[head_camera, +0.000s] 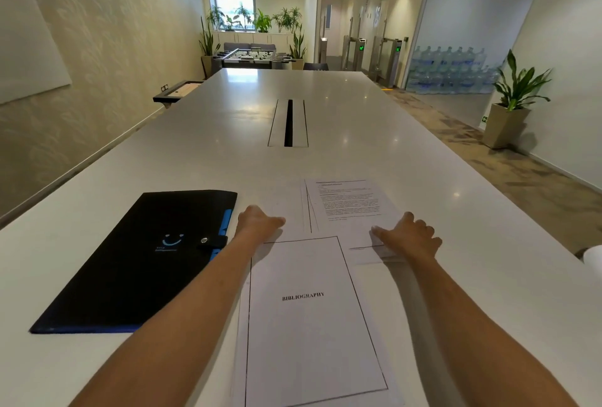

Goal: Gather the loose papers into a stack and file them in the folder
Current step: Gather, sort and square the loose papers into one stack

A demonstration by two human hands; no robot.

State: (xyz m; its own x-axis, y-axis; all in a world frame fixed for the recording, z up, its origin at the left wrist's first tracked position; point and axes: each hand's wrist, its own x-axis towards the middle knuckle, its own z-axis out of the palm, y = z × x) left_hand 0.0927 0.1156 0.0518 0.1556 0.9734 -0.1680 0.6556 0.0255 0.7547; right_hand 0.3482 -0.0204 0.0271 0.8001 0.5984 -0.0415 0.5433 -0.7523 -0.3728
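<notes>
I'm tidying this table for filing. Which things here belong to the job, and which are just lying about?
Part of the job:
- Bibliography page
- printed sheets beyond it
- black folder, snapped closed
- left hand and right hand, both on the sheets

Just lying about:
- potted plant
- water bottles
- foosball table

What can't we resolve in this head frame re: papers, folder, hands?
- Sheet count: head view, the far papers overlap, and the BIBLIOGRAPHY sheet may cover others.
- Body text on the far papers: too small and blurred.
- BIBLIOGRAPHY sheet's near edge: cut off by the frame bottom.
- Folder contents: closed, strap snapped.
- Left hand and right hand fingertips: hidden behind the knuckles, so contact with the paper is unclear.
- White object at the right edge: cropped.
</notes>
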